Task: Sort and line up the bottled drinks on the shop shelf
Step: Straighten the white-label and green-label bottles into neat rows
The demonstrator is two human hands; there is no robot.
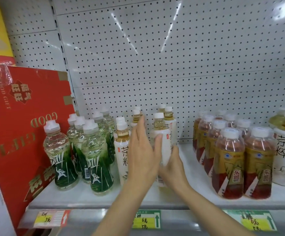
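Red gift carton (19, 116) leaning at far left, boxing in that end of the white shelf (155, 196). Green-labelled clear bottles (87, 147) next, about 6, loosely clustered, 1 standing forward of the rest and nearer the shelf lip.

White-labelled tea bottles (122, 147) in the middle, staggered front to back, not yet a straight file. Left hand (140, 154) flat, fingers straight, palm turned right, set between that file and the front tea bottle (162, 147); probably acting as a fence to square the row. Right hand (174, 167) wrapped round the lower body of that front tea bottle from the right, fingers curled on the label, gripping it. Bottle upright, base hidden behind the hands; seated on the shelf or just lifted, cannot tell.

Bare shelf strip right of the hands, open room to slide a bottle sideways. Amber bottles with gold-and-red labels (230, 160) beyond, in neat files running to the pegboard back panel (155, 57). More white-labelled tea (284, 147) at far right, apart from its kind; likely needs regrouping. Price tags (146, 219) along the front rail.
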